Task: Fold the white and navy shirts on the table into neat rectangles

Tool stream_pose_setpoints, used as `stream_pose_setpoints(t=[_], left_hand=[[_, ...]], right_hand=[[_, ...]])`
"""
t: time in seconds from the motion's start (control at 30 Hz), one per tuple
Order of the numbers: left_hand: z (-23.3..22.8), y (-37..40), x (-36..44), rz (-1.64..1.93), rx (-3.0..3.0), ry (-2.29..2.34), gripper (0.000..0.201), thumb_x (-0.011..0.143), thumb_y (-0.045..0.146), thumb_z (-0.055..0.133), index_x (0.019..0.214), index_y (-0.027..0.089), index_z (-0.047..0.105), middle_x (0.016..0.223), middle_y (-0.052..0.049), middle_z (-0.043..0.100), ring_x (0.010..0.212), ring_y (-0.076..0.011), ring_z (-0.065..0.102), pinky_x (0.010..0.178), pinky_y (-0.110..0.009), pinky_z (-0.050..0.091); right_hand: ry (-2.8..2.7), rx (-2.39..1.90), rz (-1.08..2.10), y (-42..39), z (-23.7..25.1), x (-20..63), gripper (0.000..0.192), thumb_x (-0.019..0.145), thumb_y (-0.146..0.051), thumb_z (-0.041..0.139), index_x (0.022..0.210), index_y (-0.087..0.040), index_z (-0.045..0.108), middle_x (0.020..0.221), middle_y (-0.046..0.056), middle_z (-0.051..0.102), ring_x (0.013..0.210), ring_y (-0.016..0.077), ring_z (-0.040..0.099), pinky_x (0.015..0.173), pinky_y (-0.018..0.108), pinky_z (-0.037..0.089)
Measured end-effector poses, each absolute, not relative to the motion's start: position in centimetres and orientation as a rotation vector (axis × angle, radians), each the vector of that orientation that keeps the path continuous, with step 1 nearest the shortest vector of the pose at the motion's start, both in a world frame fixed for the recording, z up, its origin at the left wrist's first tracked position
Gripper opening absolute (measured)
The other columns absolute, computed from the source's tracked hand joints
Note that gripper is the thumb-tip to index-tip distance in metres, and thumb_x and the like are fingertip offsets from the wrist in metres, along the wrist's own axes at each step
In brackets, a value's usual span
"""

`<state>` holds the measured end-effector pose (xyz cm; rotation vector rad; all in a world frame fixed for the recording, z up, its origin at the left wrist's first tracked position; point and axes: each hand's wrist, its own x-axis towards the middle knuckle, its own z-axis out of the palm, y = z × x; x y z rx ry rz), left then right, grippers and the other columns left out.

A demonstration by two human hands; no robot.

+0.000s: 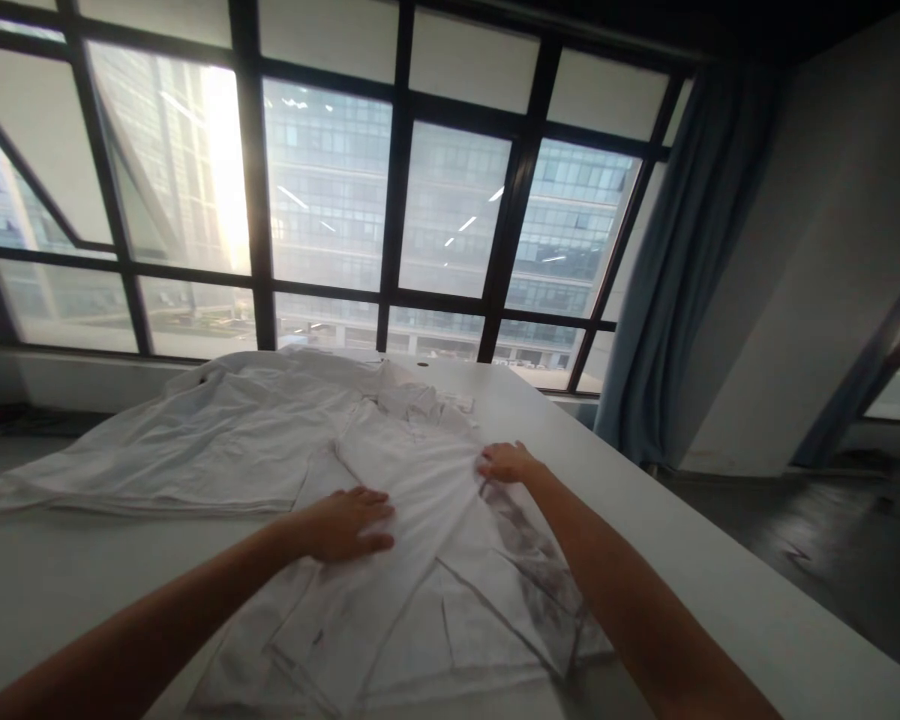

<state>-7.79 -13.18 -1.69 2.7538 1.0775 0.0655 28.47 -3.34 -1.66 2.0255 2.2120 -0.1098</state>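
No text, label, brand, number or sign can be read. Dark grey marks are seen on the white garment [390, 560], but no letters or numerals can be made out in them.

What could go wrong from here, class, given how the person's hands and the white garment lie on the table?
1. The left hand lies flat on the white garment while the right hand bunches cloth by its edge; pulling there may add creases.
2. Dark smudges mark the cloth near the right forearm; rubbing could spread them.
3. The garment's near end reaches the edge of the table, so it might slip off.
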Motion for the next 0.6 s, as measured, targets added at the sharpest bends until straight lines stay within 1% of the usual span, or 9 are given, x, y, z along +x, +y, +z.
stream_pose_setpoints(t=[0.07, 0.1, 0.2, 0.3, 0.33, 0.4, 0.47, 0.5, 0.6], left_hand=[[-0.6, -10.5, -7.3, 0.194, 2.772, 1.163, 0.065, 0.095, 0.064, 0.024, 0.138, 0.023, 0.052, 0.147, -0.008, 0.049, 0.136, -0.0246, 0.043, 0.112, -0.039, 0.031], [-0.2, -9.0, -7.2, 0.251, 2.775, 1.258, 0.063, 0.096, 0.06, 0.023, 0.137, 0.022, 0.052, 0.147, -0.008, 0.048, 0.137, -0.0246, 0.041, 0.113, -0.04, 0.03], [-0.3, -4.8, -7.8, 0.224, 2.73, 1.563, 0.061, 0.098, 0.052, 0.026, 0.143, 0.017, 0.046, 0.154, -0.012, 0.037, 0.144, -0.0259, 0.03, 0.115, -0.042, 0.025], [-1.3, -1.4, -9.7, -0.001, 2.655, 1.655, 0.064, 0.097, 0.053, 0.029, 0.148, 0.017, 0.039, 0.158, -0.013, 0.027, 0.146, -0.0269, 0.024, 0.115, -0.046, 0.023], [-1.4, -0.3, -10.3, -0.066, 2.645, 1.635, 0.064, 0.095, 0.056, 0.031, 0.147, 0.019, 0.041, 0.157, -0.012, 0.029, 0.145, -0.0278, 0.027, 0.114, -0.047, 0.024], [-1.1, 2.1, -11.0, -0.13, 2.634, 1.576, 0.062, 0.093, 0.06, 0.032, 0.138, 0.023, 0.053, 0.15, -0.011, 0.044, 0.138, -0.0283, 0.04, 0.112, -0.046, 0.028], [-0.3, 4.6, -10.6, -0.054, 2.628, 1.558, 0.059, 0.094, 0.061, 0.028, 0.126, 0.025, 0.062, 0.139, -0.009, 0.057, 0.129, -0.0265, 0.051, 0.109, -0.041, 0.033], [0.0, 5.8, -10.1, 0.02, 2.617, 1.577, 0.059, 0.095, 0.059, 0.025, 0.126, 0.024, 0.063, 0.137, -0.009, 0.058, 0.129, -0.0257, 0.051, 0.108, -0.039, 0.034], [-0.2, 8.7, -7.9, 0.163, 2.557, 1.708, 0.059, 0.097, 0.052, 0.026, 0.141, 0.019, 0.048, 0.152, -0.014, 0.04, 0.141, -0.0271, 0.035, 0.113, -0.043, 0.028]], right_hand=[[2.256, 2.052, 0.005, -2.4, -1.1, 27.1, 0.051, 0.095, -0.047, 0.045, 0.139, -0.023, 0.052, 0.147, 0.012, 0.044, 0.138, 0.0289, 0.035, 0.115, 0.052, 0.014], [2.29, 2.071, 0.052, -1.9, -1.0, 26.3, 0.051, 0.096, -0.047, 0.044, 0.14, -0.023, 0.051, 0.148, 0.012, 0.042, 0.139, 0.0281, 0.033, 0.116, 0.049, 0.014], [2.383, 2.077, 0.121, -0.3, -1.4, 24.6, 0.058, 0.097, -0.049, 0.041, 0.148, -0.023, 0.039, 0.156, 0.01, 0.028, 0.145, 0.0249, 0.021, 0.118, 0.044, 0.011], [2.346, 2.07, -0.003, 1.2, -2.5, 25.0, 0.063, 0.099, -0.053, 0.032, 0.154, -0.021, 0.026, 0.16, 0.008, 0.017, 0.147, 0.0228, 0.014, 0.118, 0.048, 0.008], [2.314, 2.075, -0.076, 1.6, -2.8, 25.5, 0.064, 0.099, -0.055, 0.029, 0.154, -0.021, 0.025, 0.16, 0.007, 0.015, 0.147, 0.0227, 0.013, 0.117, 0.05, 0.008], [2.276, 2.095, -0.151, 2.6, -3.3, 26.4, 0.065, 0.099, -0.059, 0.026, 0.154, -0.023, 0.026, 0.16, 0.006, 0.015, 0.147, 0.0227, 0.014, 0.117, 0.054, 0.008], [2.296, 2.151, -0.08, 3.8, -3.4, 26.8, 0.064, 0.099, -0.058, 0.025, 0.153, -0.023, 0.028, 0.16, 0.006, 0.016, 0.147, 0.0216, 0.013, 0.117, 0.053, 0.007], [2.312, 2.184, -0.021, 4.4, -3.3, 26.7, 0.063, 0.1, -0.057, 0.025, 0.153, -0.023, 0.027, 0.16, 0.006, 0.016, 0.147, 0.0208, 0.012, 0.117, 0.051, 0.007], [2.343, 2.225, 0.047, 6.3, -3.2, 25.5, 0.061, 0.101, -0.052, 0.025, 0.155, -0.022, 0.023, 0.161, 0.007, 0.014, 0.147, 0.0189, 0.011, 0.118, 0.047, 0.006]])
